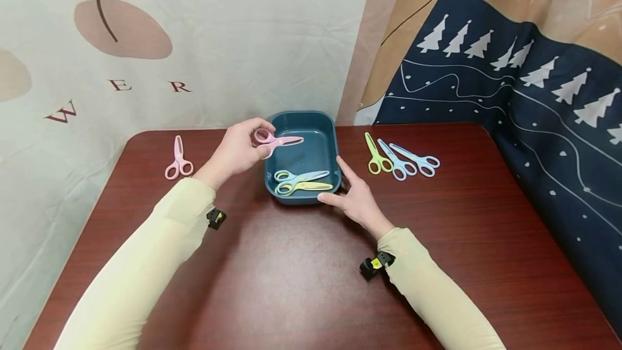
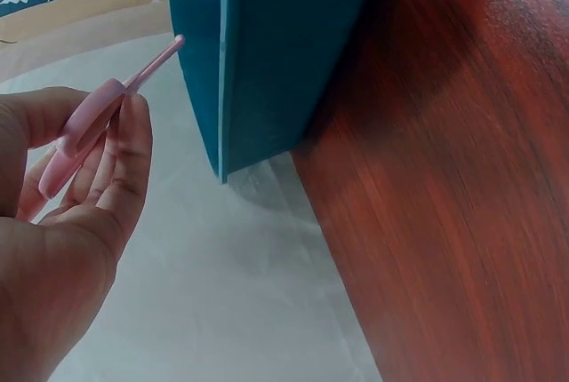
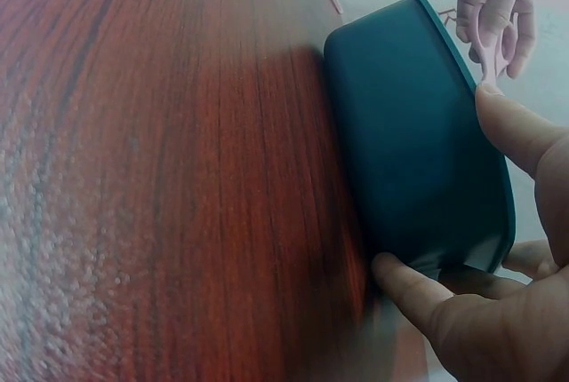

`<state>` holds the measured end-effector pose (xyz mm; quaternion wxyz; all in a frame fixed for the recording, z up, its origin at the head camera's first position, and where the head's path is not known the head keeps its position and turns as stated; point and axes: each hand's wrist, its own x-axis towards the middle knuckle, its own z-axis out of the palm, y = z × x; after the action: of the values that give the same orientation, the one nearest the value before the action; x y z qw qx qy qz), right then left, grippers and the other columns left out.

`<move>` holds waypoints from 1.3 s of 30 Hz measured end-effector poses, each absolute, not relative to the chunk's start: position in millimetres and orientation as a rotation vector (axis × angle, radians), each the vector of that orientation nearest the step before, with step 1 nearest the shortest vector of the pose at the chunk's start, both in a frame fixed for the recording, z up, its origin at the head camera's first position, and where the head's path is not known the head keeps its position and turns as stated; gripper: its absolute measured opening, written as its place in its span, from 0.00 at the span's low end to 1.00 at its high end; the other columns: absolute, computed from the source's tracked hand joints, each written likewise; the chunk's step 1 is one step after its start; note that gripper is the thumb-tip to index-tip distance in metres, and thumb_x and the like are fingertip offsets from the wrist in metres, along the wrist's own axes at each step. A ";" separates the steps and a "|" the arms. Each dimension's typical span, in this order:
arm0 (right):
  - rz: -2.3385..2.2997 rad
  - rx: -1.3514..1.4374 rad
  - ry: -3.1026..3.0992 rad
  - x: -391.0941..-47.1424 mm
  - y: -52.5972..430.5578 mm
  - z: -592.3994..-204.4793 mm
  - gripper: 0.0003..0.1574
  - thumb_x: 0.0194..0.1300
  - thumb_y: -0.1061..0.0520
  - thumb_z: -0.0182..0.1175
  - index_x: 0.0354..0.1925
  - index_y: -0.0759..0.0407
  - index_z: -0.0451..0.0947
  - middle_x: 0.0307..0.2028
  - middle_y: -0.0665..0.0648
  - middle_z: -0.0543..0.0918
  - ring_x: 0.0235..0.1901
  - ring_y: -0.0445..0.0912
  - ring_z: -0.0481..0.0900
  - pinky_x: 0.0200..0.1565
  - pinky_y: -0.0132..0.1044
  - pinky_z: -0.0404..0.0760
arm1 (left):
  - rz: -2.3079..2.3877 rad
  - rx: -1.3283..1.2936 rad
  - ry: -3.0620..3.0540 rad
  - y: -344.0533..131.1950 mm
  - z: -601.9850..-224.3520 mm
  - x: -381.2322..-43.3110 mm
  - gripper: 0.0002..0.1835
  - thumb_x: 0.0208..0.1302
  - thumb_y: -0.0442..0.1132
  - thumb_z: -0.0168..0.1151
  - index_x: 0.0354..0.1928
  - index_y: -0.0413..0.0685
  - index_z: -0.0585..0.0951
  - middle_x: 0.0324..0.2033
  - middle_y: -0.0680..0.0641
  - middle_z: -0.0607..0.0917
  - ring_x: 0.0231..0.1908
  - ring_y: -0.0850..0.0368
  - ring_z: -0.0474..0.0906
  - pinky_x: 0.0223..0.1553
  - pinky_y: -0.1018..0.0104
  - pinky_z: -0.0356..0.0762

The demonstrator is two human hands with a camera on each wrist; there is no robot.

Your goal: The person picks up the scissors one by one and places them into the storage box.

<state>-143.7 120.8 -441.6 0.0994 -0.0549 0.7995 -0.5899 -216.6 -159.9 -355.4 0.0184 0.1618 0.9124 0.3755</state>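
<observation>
Over the dark teal bin point(image 1: 302, 123), my left hand point(image 1: 239, 147) holds a pair of pink scissors point(image 1: 286, 141) by the handles. Its blades point right, and in the left wrist view the pink scissors point(image 2: 93, 115) are pinched between thumb and fingers. My right hand point(image 1: 357, 199) rests against the bin's front right corner, fingers along the side and thumb at the front rim. In the right wrist view, that thumb point(image 3: 520, 129) touches the rim of the bin point(image 3: 418, 133). Inside the bin, blue scissors point(image 1: 303, 177) lie partly over yellow-green scissors point(image 1: 316, 186).
Left of the bin, another pair of pink scissors point(image 1: 178, 160) lies on the brown table point(image 1: 291, 269). To the right are yellow-green scissors point(image 1: 374, 154) and two pairs of blue scissors point(image 1: 396, 161), close together. A printed cloth point(image 1: 243, 42) hangs behind the table.
</observation>
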 end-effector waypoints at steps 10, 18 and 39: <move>-1.741 -0.170 2.369 -143.8 120.8 -441.7 0.64 0.63 0.57 0.75 0.84 0.50 0.47 0.78 0.61 0.63 0.75 0.54 0.65 0.62 0.48 0.77 | 1.108 0.476 2.748 -150.7 -354.2 -221.4 0.21 0.67 0.30 0.68 0.61 0.42 0.80 0.49 0.37 0.83 0.47 0.43 0.76 0.45 0.53 0.80; -1.725 -0.163 2.376 -144.2 120.6 -441.2 0.64 0.63 0.55 0.75 0.84 0.49 0.46 0.77 0.60 0.63 0.74 0.53 0.66 0.57 0.43 0.79 | 1.027 0.497 2.703 -143.0 -354.4 -225.2 0.20 0.67 0.31 0.69 0.60 0.43 0.80 0.48 0.38 0.83 0.48 0.43 0.76 0.46 0.54 0.80; -1.720 -0.173 2.384 -144.7 120.9 -442.9 0.64 0.63 0.56 0.75 0.83 0.50 0.47 0.76 0.61 0.65 0.73 0.53 0.68 0.60 0.46 0.79 | 0.844 0.581 2.624 -119.9 -356.5 -231.2 0.22 0.65 0.29 0.69 0.61 0.43 0.80 0.52 0.37 0.82 0.50 0.43 0.78 0.53 0.51 0.81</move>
<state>-144.7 120.9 -442.9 0.0982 -0.0585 0.8056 -0.5814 -231.2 -119.9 -356.5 0.1616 0.2036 0.9192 0.2958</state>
